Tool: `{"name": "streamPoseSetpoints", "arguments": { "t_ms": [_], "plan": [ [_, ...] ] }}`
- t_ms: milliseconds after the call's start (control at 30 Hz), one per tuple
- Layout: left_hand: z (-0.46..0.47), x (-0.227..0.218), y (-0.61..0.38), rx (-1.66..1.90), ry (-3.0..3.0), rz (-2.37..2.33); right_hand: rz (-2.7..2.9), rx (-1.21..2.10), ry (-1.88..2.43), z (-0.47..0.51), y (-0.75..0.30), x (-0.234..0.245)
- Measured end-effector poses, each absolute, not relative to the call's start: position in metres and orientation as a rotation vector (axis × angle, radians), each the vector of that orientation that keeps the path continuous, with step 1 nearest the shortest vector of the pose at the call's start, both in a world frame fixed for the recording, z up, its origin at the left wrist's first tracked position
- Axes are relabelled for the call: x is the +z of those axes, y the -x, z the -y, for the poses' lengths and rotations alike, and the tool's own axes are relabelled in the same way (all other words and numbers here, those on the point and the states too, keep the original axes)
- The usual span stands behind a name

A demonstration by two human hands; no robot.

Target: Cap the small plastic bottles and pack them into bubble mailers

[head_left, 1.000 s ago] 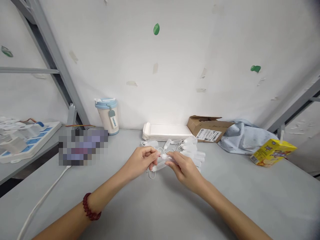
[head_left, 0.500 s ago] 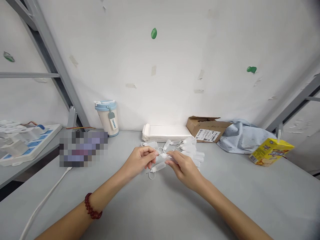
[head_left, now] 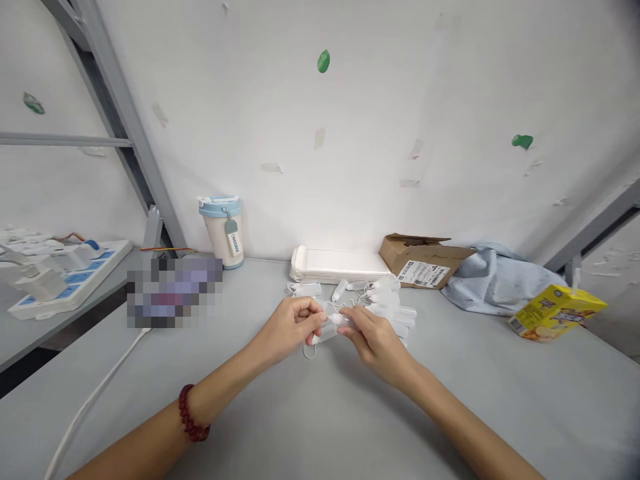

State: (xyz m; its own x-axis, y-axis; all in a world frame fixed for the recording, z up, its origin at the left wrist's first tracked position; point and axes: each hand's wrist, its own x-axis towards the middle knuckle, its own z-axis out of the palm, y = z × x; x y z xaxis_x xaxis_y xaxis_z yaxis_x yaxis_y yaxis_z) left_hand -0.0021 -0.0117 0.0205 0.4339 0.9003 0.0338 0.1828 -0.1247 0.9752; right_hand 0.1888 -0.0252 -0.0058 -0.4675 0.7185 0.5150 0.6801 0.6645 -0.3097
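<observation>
My right hand (head_left: 375,335) is closed round a small translucent squeeze bottle (head_left: 339,320), its white tip pointing left. Facing it, my left hand (head_left: 290,328) has thumb and forefinger pinched together just left of that tip. A thin white strap loops near the fingertips; whether the left fingers hold its cap is too small to make out. Behind and beneath the hands lies a loose pile of similar small bottles (head_left: 385,297), several with looped straps. One more bottle (head_left: 326,333) lies just under the hands, partly covered by them.
A stack of flat white packs (head_left: 345,261) and an open cardboard box (head_left: 425,263) stand against the wall. Rightward are a bluish cloth (head_left: 495,280) and a yellow carton (head_left: 555,312). Leftward are a tumbler (head_left: 223,233), a blurred-out item with a white cable (head_left: 95,393), and a power strip (head_left: 75,283).
The whole view has swung slightly, so everything sits a little further right. Both hands stay close together at the bottle, and its tip has dipped slightly lower.
</observation>
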Motion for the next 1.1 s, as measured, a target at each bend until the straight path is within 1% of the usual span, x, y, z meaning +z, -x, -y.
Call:
{"name": "streamPoseSetpoints", "arguments": {
  "t_ms": [233, 400, 600, 1100],
  "plan": [
    [0.011, 0.013, 0.003, 0.724, -1.706, -1.059, 2.373, 0.033, 1.093, 0.023, -0.190, -0.006],
    [0.015, 0.009, 0.001, 0.575, -1.861, -1.044, 2.506, -0.061, 1.132, 0.024, -0.190, -0.004],
    [0.019, 0.009, 0.002, 0.400, -1.981, -1.026, 2.625, -0.022, 1.216, 0.027, -0.188, -0.001],
    [0.003, 0.004, 0.018, 0.279, -1.979, -1.171, 2.502, -0.068, 1.347, 0.012, -0.202, -0.004]
  ]
}}
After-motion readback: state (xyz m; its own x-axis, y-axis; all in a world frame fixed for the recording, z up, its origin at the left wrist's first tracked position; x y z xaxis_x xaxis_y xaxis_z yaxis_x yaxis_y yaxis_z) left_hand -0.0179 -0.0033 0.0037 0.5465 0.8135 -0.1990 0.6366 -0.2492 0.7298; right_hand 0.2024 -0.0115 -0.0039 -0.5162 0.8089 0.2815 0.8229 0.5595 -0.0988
